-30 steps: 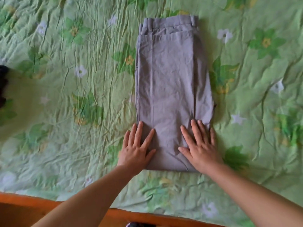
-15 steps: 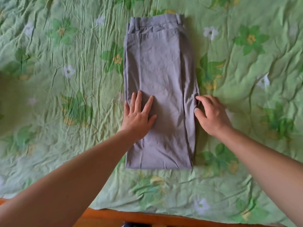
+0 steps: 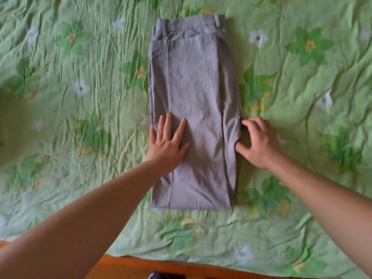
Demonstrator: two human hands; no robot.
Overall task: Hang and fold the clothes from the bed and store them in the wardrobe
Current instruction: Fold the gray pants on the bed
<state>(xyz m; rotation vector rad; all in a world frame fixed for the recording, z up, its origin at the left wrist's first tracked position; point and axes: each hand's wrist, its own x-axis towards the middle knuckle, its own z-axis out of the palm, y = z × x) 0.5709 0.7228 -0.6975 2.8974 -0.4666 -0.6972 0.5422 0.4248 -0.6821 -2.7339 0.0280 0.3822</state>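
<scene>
Where the orange wooden bed frame (image 3: 161, 266) crosses the bottom of the frame, both forearms reach over it onto the green floral bedspread (image 3: 80, 178), which serves as the folding surface. Above that, the left hand (image 3: 168, 147) lies flat with fingers spread on the lower left part of the grey trousers (image 3: 191, 87), apparently to pin the folded layers so they cannot slide. At the same height, the right hand (image 3: 259, 143) sits at the garment's right edge with its fingers curled, thumb and fingertips nipping the stacked layers there, probably to square up or tuck that ragged side while the other palm anchors the cloth. The trousers lie in the centre of the frame, folded lengthwise into a narrow panel, bottom fold nearest the bed frame. At the upper centre, the waistband (image 3: 189, 25) with a belt loop (image 3: 217, 20) shows. Judging by this, folding is only partway done, and no wardrobe is in view.
</scene>
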